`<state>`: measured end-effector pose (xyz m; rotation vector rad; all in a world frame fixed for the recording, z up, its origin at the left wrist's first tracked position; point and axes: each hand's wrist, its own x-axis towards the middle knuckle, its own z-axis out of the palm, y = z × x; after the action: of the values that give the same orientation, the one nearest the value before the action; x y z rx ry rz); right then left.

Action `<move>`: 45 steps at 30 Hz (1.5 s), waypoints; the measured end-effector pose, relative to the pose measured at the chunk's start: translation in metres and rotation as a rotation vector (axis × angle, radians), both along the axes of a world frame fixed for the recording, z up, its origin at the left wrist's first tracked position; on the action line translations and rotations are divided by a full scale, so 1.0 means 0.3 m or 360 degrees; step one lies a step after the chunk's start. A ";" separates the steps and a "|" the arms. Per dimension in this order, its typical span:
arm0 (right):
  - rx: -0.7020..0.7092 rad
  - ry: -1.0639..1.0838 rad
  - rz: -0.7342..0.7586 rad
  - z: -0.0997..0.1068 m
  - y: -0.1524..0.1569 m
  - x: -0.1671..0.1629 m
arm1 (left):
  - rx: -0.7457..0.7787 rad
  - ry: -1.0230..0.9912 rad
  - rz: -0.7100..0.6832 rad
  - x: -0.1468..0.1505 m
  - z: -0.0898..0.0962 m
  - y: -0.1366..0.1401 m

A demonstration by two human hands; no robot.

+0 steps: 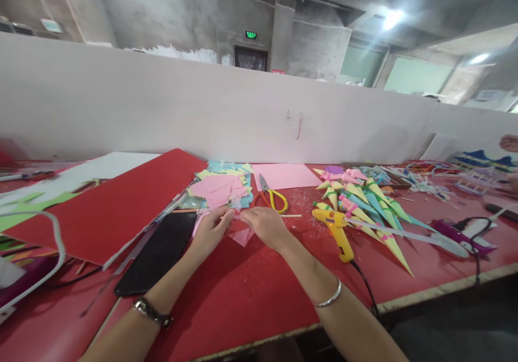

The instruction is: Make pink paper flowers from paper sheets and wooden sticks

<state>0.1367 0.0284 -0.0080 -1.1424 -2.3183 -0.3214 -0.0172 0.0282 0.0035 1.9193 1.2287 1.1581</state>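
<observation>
My left hand (212, 228) and my right hand (267, 226) are close together over the red table, fingers closed in a pinch. A small pink paper piece (236, 214) shows between their fingertips, partly hidden by the fingers. Just below lies a pink paper triangle (243, 237), next to my right hand. Behind the hands is a pile of pink paper pieces (220, 188) over blue and yellow ones. Scissors (277, 200) with yellow and red handles lie beyond my right hand, near a thin pale stick (291, 216).
A yellow glue gun (339, 232) and a heap of coloured paper cones (364, 203) are to the right. Left of the hands are a black phone (162, 254) and a large red sheet (109, 211). A pink sheet (285, 176) lies by the white partition (226, 114).
</observation>
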 end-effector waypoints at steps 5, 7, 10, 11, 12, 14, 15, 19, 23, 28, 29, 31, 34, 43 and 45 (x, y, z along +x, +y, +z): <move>-0.0001 -0.0021 0.0049 -0.002 0.007 -0.011 | 0.0066 0.0070 -0.0026 -0.009 0.001 0.002; -0.0025 -0.0020 0.0030 0.000 0.007 -0.014 | 0.0077 0.0075 -0.0025 -0.011 0.001 0.003; -0.0080 0.0006 0.0026 0.005 0.003 -0.016 | 0.0065 0.0069 -0.0014 -0.010 -0.002 0.004; -0.0094 0.0017 0.0036 0.007 0.001 -0.016 | 0.0056 0.0066 -0.0010 -0.009 -0.003 0.005; -0.0108 0.0026 0.0041 0.009 -0.002 -0.016 | 0.0045 0.0063 -0.0008 -0.009 -0.003 0.006; -0.0139 0.0035 0.0027 0.013 -0.005 -0.015 | 0.0026 0.0061 -0.0010 -0.008 -0.005 0.009; -0.0157 0.0038 0.0013 0.015 -0.006 -0.014 | 0.0019 0.0063 -0.0013 -0.008 -0.007 0.010; -0.0191 0.0065 0.0026 0.018 -0.007 -0.012 | 0.0012 0.0080 -0.0032 -0.010 -0.013 0.017; -0.0191 0.0147 0.0096 0.015 -0.009 -0.005 | 0.0021 0.0092 -0.0056 -0.012 -0.016 0.019; -0.0197 0.0254 0.0138 0.006 -0.006 0.004 | 0.0045 0.0092 -0.0041 -0.016 -0.009 0.018; -0.0202 0.0264 0.0139 0.004 -0.005 0.005 | 0.0050 0.0088 -0.0031 -0.017 -0.009 0.018; -0.0216 0.0278 0.0133 0.003 -0.004 0.008 | 0.0061 0.0072 -0.0009 -0.020 -0.010 0.019; -0.0225 0.0288 0.0125 0.003 -0.004 0.010 | 0.0074 0.0047 0.0012 -0.024 -0.017 0.022; -0.0315 0.0358 0.0044 0.008 -0.012 0.022 | -0.0062 -0.0199 0.0021 -0.020 -0.003 0.019; -0.0343 0.0365 0.0050 0.008 -0.014 0.023 | -0.0143 -0.0287 0.0012 -0.020 0.003 0.017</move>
<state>0.1437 0.0241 -0.0055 -1.1749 -2.2030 0.0714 -0.0233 0.0333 0.0044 1.7060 1.1713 1.2294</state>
